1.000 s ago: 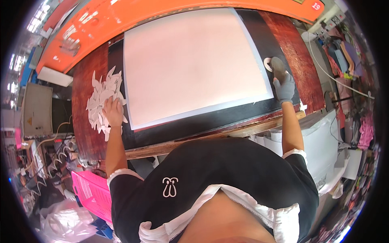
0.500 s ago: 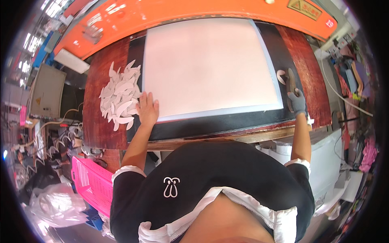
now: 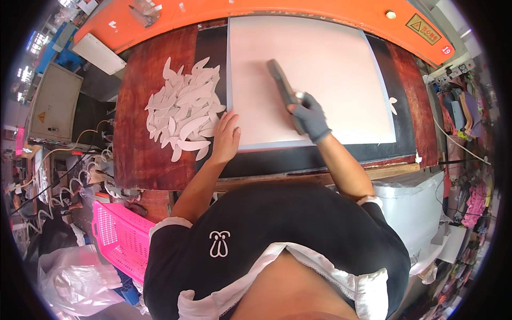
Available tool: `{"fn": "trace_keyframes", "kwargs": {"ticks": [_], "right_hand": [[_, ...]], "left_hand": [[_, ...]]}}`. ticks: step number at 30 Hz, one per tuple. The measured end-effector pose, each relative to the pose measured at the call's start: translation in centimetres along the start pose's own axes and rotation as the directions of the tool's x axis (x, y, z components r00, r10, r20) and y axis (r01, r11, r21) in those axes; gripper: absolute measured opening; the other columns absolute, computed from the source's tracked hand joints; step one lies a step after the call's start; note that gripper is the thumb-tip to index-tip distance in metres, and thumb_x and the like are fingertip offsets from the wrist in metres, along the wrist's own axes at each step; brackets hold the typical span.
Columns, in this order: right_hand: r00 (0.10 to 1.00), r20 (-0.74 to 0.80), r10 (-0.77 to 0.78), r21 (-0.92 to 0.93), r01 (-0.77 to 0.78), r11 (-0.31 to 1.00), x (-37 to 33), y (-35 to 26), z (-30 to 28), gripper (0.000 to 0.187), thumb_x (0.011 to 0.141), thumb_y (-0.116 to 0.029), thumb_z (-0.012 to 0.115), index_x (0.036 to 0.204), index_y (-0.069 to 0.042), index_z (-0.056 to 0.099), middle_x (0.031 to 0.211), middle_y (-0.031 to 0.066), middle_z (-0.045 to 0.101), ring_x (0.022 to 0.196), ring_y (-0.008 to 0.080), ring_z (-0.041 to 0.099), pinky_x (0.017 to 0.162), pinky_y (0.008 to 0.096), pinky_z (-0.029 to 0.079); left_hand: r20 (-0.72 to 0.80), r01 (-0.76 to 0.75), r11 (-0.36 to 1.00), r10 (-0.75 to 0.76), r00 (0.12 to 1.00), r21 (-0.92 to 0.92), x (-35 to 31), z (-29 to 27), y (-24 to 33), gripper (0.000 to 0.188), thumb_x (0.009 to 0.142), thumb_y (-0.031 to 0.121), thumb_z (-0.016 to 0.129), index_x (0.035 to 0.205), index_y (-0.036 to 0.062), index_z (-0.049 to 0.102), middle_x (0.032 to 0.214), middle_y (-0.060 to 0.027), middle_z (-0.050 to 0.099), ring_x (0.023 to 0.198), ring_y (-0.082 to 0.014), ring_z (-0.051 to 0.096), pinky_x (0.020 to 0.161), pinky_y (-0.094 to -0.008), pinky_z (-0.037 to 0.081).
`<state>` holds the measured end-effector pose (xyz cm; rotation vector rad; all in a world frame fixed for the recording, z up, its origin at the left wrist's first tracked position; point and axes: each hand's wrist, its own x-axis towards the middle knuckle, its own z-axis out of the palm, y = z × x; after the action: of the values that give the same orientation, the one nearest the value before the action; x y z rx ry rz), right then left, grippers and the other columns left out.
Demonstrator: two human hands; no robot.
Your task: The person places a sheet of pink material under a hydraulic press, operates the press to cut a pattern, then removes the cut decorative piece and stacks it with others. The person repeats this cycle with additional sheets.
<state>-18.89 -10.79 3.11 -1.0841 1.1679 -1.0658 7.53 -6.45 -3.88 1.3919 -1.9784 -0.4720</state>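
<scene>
A pale pinkish-white sheet (image 3: 320, 58) with a bluish edge lies on a black board (image 3: 250, 162). My right hand (image 3: 311, 116), in a grey glove, grips a narrow, slightly curved cutting die (image 3: 281, 82) over the left-middle part of the sheet. Whether the die touches the sheet I cannot tell. My bare left hand (image 3: 228, 136) rests with fingers extended at the sheet's lower left edge. Just left of it lies a heap of white crescent-shaped cut pieces (image 3: 184, 106). Another small white piece (image 3: 393, 104) sits by the sheet's right edge.
Across the far side runs an orange machine beam (image 3: 320, 8). The board rests on a worn red-brown table (image 3: 138, 165). A pink plastic basket (image 3: 122, 237) stands low on the left, near a clear plastic bag (image 3: 74, 274). A grey cabinet (image 3: 53, 104) is farther left.
My right hand has carried the die leftward from the board's right side to over the sheet. My left hand stays at the sheet's left edge. The whole view has shifted somewhat.
</scene>
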Motion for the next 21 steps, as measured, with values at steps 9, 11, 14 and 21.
{"fn": "trace_keyframes", "kwargs": {"ticks": [9, 11, 14, 21], "right_hand": [[0.982, 0.063, -0.176, -0.640, 0.175, 0.748, -0.6, 2.5, 8.8, 0.069, 0.066, -0.030, 0.073, 0.121, 0.000, 0.044, 0.118, 0.0234, 0.047, 0.106, 0.0363, 0.049, 0.091, 0.0398, 0.041], [0.947, 0.198, -0.254, -0.708, 0.318, 0.630, -1.4, 2.7, 7.8, 0.073, 0.064, -0.031, 0.075, 0.122, -0.001, 0.043, 0.116, 0.0226, 0.048, 0.105, 0.0366, 0.049, 0.092, 0.0398, 0.040], [0.882, 0.297, -0.367, -0.819, 0.433, 0.377, -2.5, 3.5, 7.5, 0.076, 0.058, -0.027, 0.080, 0.121, -0.003, 0.046, 0.118, 0.0208, 0.047, 0.106, 0.0366, 0.048, 0.091, 0.0392, 0.042], [0.824, 0.161, -0.544, -0.808, 0.427, 0.407, -3.0, 5.1, 9.3, 0.071, 0.049, -0.023, 0.083, 0.111, -0.009, 0.052, 0.116, 0.0203, 0.047, 0.102, 0.0368, 0.049, 0.082, 0.0398, 0.047]], "left_hand": [[-0.028, 0.165, 0.773, -0.230, 0.973, -0.613, 5.1, -2.0, -4.2, 0.032, 0.088, 0.003, 0.041, 0.120, -0.0015, 0.048, 0.120, -0.0168, 0.054, 0.115, -0.0232, 0.049, 0.097, -0.0332, 0.038], [-0.015, 0.192, 0.760, -0.256, 0.967, -0.621, 8.0, -1.5, -5.3, 0.031, 0.086, 0.003, 0.045, 0.117, 0.0002, 0.048, 0.115, -0.0161, 0.057, 0.107, -0.0260, 0.055, 0.092, -0.0335, 0.041], [-0.124, 0.115, 0.886, -0.189, 0.974, -0.449, 12.3, 0.1, -6.0, 0.032, 0.086, 0.008, 0.047, 0.118, 0.0027, 0.049, 0.114, -0.0169, 0.058, 0.107, -0.0284, 0.055, 0.091, -0.0353, 0.041], [0.052, 0.242, 0.818, -0.252, 0.966, -0.522, 16.1, 2.1, -6.3, 0.035, 0.086, 0.013, 0.045, 0.119, 0.0022, 0.049, 0.109, -0.0136, 0.063, 0.103, -0.0262, 0.057, 0.091, -0.0330, 0.041]]}}
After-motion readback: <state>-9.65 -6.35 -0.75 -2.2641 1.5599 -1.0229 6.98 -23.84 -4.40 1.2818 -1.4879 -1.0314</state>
